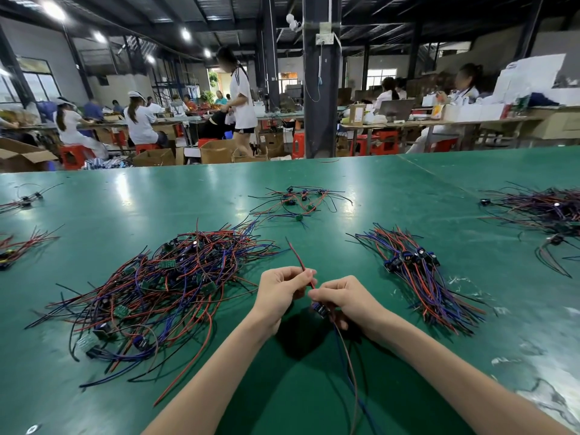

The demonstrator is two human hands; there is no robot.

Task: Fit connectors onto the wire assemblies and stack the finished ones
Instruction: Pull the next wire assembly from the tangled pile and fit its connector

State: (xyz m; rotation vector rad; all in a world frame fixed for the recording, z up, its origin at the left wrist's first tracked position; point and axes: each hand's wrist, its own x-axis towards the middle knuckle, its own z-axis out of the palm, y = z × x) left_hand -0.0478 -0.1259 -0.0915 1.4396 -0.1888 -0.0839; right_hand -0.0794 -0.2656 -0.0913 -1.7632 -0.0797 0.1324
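My left hand (282,288) pinches a thin red wire (296,254) that sticks up and away over the green table (188,189). Close beside it, my right hand (343,298) grips a small dark connector part (320,310), with blue and brown wires (348,356) trailing from it toward me. The two hands nearly touch at the fingertips. A big tangled heap of red, blue and black wire assemblies (169,287) with small green boards lies to the left. An aligned bundle of assemblies (417,274) lies to the right.
A smaller scatter of wires (298,202) lies farther back in the middle. More wire heaps sit at the far right (546,211) and at the left edge (18,249). Beyond the table, people sit at benches with red stools and cardboard boxes; a dark pillar (320,89) stands behind.
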